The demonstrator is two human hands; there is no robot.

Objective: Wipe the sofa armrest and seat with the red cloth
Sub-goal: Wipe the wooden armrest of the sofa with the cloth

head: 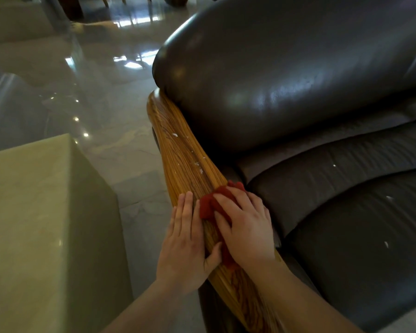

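A wooden sofa armrest [180, 150] with striped grain runs from the lower middle up to the dark leather back cushion [286, 68]. White specks lie on the wood. My right hand [245, 227] presses a crumpled red cloth [210, 205] flat onto the armrest's near half. My left hand [185, 239] rests on the armrest's left side beside the cloth, fingers stretched out, thumb on the wood. The dark leather seat [346, 212] lies to the right and carries a few white specks.
A pale stone block or side table [34, 212] stands just left of the armrest, with a narrow strip of glossy floor [120, 150] between. Another pale block sits at the far upper left.
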